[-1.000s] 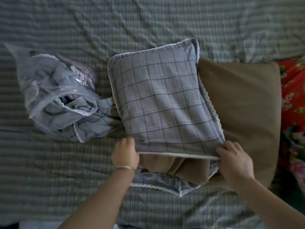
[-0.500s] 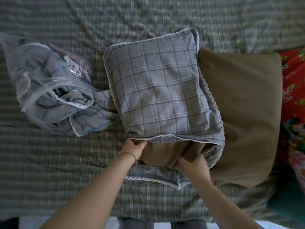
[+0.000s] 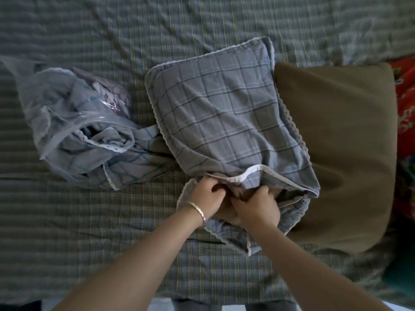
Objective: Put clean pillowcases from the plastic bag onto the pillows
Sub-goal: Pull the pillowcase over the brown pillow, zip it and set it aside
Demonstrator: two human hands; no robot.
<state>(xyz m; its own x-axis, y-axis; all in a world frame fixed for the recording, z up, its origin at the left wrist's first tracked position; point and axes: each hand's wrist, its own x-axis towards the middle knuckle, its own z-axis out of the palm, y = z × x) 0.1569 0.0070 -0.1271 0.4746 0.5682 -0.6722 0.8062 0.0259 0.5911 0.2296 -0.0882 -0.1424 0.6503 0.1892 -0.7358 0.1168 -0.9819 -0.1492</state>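
A grey-blue checked pillowcase (image 3: 222,122) with white lace trim covers a brown pillow in the middle of the bed. Its open end faces me, and a bit of the brown pillow (image 3: 231,212) still shows there. My left hand (image 3: 207,197) grips the pillowcase's open edge at the near left. My right hand (image 3: 258,206) is curled on the brown pillow end inside the opening, close beside the left hand. A second, bare brown pillow (image 3: 341,149) lies to the right, partly under the covered one. The clear plastic bag (image 3: 67,117) with more checked fabric sits at the left.
Everything lies on a bed with a green-grey checked sheet (image 3: 89,232). A red flowered cloth (image 3: 406,122) lies at the right edge. More checked fabric (image 3: 134,162) spills out of the bag toward the pillow. The bed's near edge runs along the bottom.
My right hand moved left from the pillowcase's right corner into the opening. My left hand moved right. Both hands now meet at the opening, and less brown pillow shows.
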